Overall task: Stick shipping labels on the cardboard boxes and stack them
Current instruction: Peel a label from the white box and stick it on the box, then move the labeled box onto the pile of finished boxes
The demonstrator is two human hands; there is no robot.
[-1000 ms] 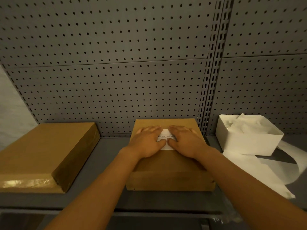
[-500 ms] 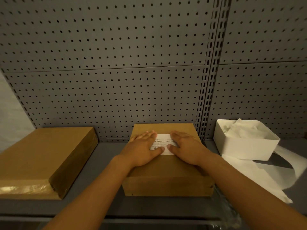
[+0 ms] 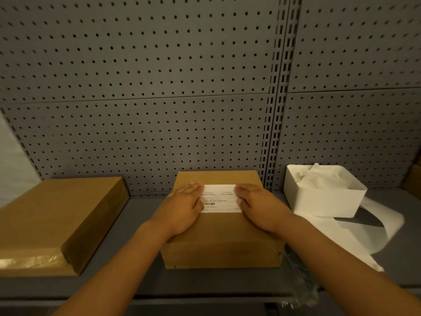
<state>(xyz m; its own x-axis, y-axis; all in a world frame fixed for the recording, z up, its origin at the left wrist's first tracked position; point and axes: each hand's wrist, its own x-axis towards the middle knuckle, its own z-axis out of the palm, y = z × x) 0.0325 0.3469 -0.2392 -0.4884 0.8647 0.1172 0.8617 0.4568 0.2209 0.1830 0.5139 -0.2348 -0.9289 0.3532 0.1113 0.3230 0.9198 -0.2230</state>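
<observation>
Middle box: a brown cardboard box [image 3: 222,233] stands on the grey shelf [image 3: 141,213], close to the perforated back panel [image 3: 148,87], between the flat box and the white bin.
Label: a white shipping label [image 3: 220,198] lies flat on the top face of the middle box, in the far half. Printed text and a small barcode are visible on it.
Left hand: the left hand [image 3: 182,207] lies palm down on the box top, fingers straight and together. The fingertips cover the left end of the label and press on it. It grips nothing.
Right hand: the right hand [image 3: 257,205] also lies palm down with straight fingers, which rest on the right end of the label. It holds nothing.
Flat box: a wider, lower cardboard box [image 3: 57,222] lies on the left of the shelf, well apart from the middle box. Clear tape shines on its near edge. No label is seen on its top.
White bin: a white container [image 3: 328,199] stands to the right, with crumpled white paper inside.
Paper strip: a white backing sheet [image 3: 355,242] curls on the shelf in front of the bin.
</observation>
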